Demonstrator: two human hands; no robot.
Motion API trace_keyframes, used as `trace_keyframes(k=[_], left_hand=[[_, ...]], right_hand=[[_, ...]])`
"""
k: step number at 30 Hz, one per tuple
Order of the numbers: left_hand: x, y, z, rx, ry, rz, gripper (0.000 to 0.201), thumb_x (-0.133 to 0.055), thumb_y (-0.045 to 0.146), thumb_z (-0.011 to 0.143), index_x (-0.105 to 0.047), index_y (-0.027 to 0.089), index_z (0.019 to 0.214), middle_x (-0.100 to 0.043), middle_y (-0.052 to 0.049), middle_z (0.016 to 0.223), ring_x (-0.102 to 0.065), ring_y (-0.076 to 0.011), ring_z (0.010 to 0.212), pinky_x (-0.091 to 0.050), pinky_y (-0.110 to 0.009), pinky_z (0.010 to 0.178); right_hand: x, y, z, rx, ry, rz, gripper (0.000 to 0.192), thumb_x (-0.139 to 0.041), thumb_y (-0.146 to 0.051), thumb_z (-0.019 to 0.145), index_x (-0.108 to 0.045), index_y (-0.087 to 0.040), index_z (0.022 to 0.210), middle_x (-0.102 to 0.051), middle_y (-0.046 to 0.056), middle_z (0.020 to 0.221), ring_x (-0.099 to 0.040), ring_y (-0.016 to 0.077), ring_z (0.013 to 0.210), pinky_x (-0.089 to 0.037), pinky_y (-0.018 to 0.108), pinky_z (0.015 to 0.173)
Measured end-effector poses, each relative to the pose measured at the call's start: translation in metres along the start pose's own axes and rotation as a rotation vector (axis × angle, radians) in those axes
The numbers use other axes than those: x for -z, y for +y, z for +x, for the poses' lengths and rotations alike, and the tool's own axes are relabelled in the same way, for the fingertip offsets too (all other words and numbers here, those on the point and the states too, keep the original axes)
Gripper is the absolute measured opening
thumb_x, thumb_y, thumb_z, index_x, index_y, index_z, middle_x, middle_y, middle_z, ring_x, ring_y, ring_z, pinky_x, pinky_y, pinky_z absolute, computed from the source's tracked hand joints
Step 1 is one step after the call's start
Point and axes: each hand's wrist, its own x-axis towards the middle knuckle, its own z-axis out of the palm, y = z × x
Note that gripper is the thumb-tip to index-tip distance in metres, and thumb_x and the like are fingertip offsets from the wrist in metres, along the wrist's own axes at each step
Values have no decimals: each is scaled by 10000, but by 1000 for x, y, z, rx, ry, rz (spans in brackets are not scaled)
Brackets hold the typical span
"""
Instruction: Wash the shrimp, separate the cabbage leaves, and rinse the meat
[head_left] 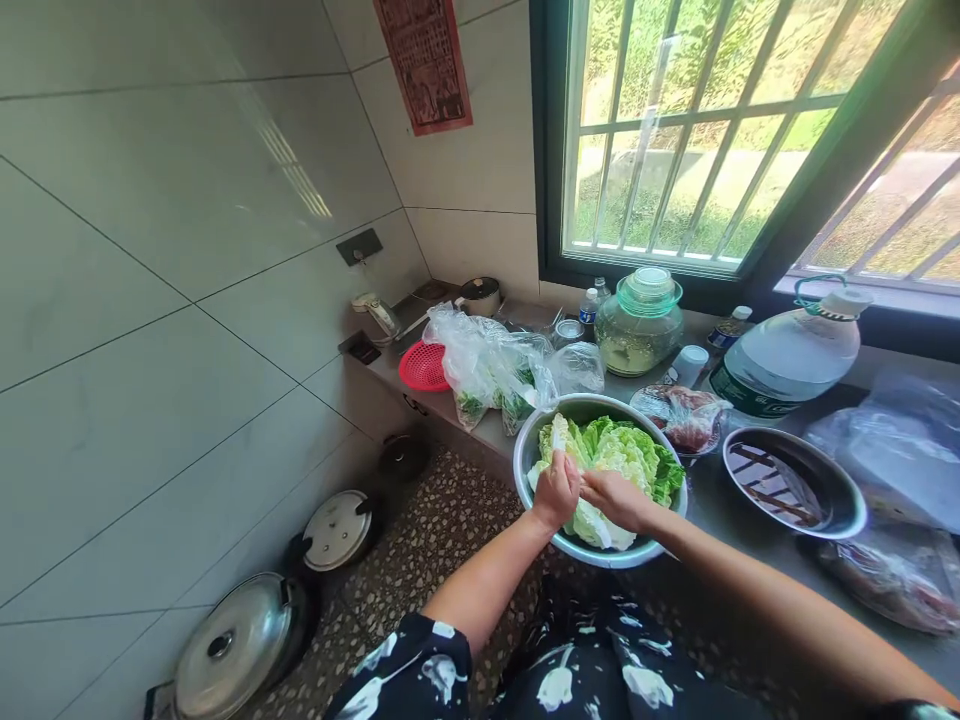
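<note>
A metal basin (527, 497) at the counter's front edge holds a heap of green cabbage leaves (621, 450) with pale ribs. Above its near left side, my left hand (556, 490) is closed around a cabbage leaf, whose white stalk (559, 432) sticks up past the fingers. My right hand (611, 498) meets it from the right, fingers closed at the same leaf; the pinched part is hidden between both hands. Some loose leaves lie under my wrists.
Left of the basin are plastic bags (487, 355) of greens and a red basket (424, 367). A glass jar (637, 325), wrapped meat (684, 415), a large water jug (791, 350) and a pan of water (846, 490) stand right and behind. Lidded pots (236, 640) sit at floor level, left.
</note>
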Motion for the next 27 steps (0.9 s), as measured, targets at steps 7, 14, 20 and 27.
trace_keyframes(k=[7, 14, 20, 27], left_hand=[[-8, 10, 15, 218, 207, -138, 139, -300, 240, 915, -405, 219, 827, -583, -59, 758, -588, -187, 703, -438, -307, 661], [16, 14, 37, 752, -27, -1028, 285, -337, 391, 908, -390, 200, 702, -407, 48, 536, -264, -62, 387, -221, -194, 400], [32, 5, 30, 869, -309, -1508, 416, -345, 486, 910, -410, 171, 647, -388, 47, 497, -207, -24, 340, -165, -156, 338], [38, 2, 23, 934, -78, -1387, 255, -485, 368, 896, -474, 158, 753, -499, 20, 587, -384, -50, 406, -315, -168, 404]], right_hand=[[-19, -11, 7, -216, 264, -15, 374, -271, -402, 951, -488, -193, 730, -595, 63, 724, -522, 169, 678, -352, 273, 643], [9, 11, 14, -263, 126, -102, 196, -413, -292, 909, -513, -179, 784, -618, 48, 756, -546, 151, 689, -313, 246, 617], [13, 23, 27, -278, 53, -213, 232, -471, -265, 884, -586, -113, 1017, -672, 135, 934, -610, 208, 834, -352, 264, 673], [26, 39, 22, -314, 243, -27, 285, -447, -232, 885, -634, -128, 1074, -687, 114, 1007, -616, 211, 931, -419, 287, 800]])
